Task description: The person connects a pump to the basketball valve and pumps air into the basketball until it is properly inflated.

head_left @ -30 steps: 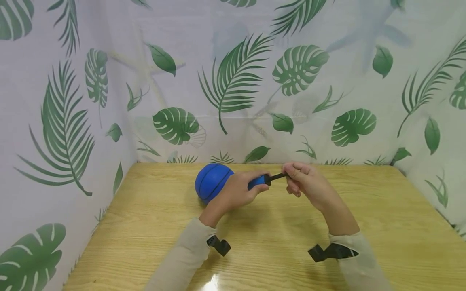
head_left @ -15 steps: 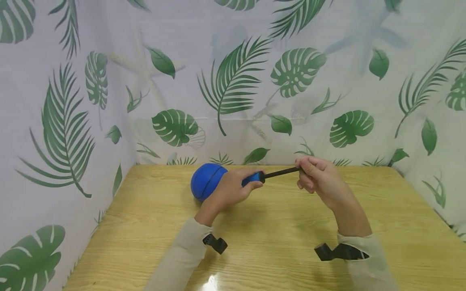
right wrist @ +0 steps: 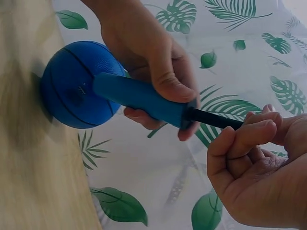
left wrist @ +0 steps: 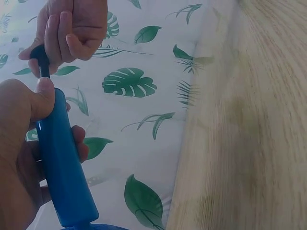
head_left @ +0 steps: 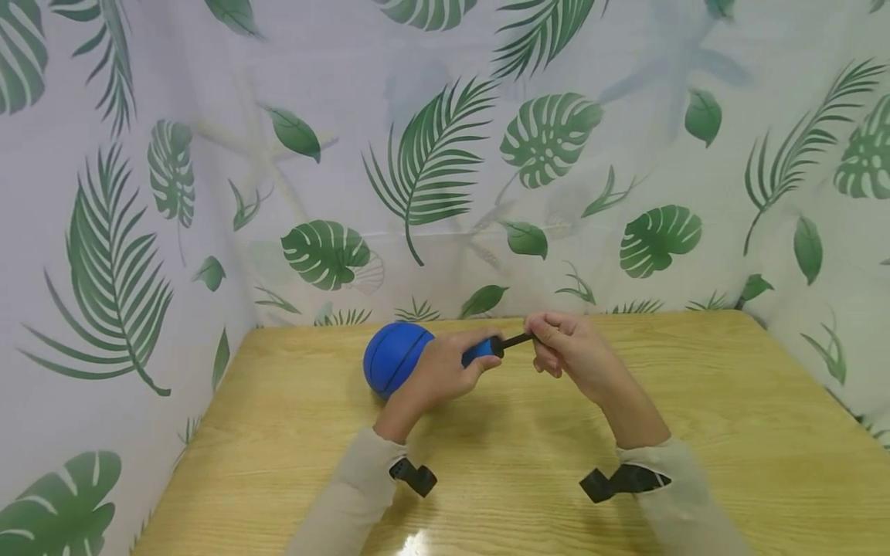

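A small blue basketball (head_left: 392, 361) with black seams sits on the wooden table, to the left of the hands. Against it stands the end of a blue hand pump (right wrist: 139, 99), whose barrel tilts up to the right. My left hand (head_left: 441, 367) grips that barrel, thumb along its upper end in the left wrist view. Out of the barrel comes a black plunger rod (right wrist: 213, 118), partly drawn out. Its black end (left wrist: 39, 53) is pinched by my right hand (head_left: 573, 355), the other fingers curled below. Where pump and ball meet, the left hand covers the spot in the head view.
The light wooden table (head_left: 278, 455) reaches back to a white cloth wall (head_left: 445, 286) printed with green leaves, which also closes off both sides. Each wrist carries a black camera mount (head_left: 619, 483).
The right hand first draws the rod out to the right, then brings it back left, so less rod shows now. The left hand and ball keep nearly the same place.
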The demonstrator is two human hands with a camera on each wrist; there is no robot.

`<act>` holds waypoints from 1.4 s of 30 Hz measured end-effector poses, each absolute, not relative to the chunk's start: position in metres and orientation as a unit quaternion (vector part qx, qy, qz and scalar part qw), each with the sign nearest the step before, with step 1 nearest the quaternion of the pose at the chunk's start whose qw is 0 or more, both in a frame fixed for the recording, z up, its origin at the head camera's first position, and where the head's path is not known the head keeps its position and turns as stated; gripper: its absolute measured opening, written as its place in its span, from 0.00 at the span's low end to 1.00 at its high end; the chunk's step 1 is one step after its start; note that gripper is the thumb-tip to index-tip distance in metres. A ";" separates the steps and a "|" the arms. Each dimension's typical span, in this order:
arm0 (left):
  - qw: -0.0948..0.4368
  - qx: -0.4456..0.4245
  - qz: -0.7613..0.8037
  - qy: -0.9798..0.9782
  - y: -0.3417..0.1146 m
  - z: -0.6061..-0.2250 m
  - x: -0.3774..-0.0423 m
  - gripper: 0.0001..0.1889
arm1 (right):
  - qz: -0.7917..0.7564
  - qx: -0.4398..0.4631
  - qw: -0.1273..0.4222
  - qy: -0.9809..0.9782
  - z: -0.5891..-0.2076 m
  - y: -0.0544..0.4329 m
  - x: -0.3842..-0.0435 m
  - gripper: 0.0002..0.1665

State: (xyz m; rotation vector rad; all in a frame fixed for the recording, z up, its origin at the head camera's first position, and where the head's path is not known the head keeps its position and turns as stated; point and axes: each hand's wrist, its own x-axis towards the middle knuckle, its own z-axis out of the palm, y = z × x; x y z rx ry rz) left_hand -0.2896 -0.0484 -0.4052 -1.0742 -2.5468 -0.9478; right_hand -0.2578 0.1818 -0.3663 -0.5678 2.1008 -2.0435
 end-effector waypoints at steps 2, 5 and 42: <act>0.112 -0.368 -0.325 -0.864 -0.048 -0.406 -0.289 0.17 | -0.681 -0.186 0.082 0.704 -0.370 0.177 -0.259 0.15; 0.113 -0.372 -0.327 -0.862 -0.047 -0.406 -0.288 0.18 | -0.682 -0.178 0.088 0.704 -0.375 0.170 -0.260 0.15; 0.148 -0.367 -0.352 -0.848 -0.063 -0.403 -0.300 0.18 | -0.715 -0.234 0.049 0.657 -0.361 0.176 -0.251 0.12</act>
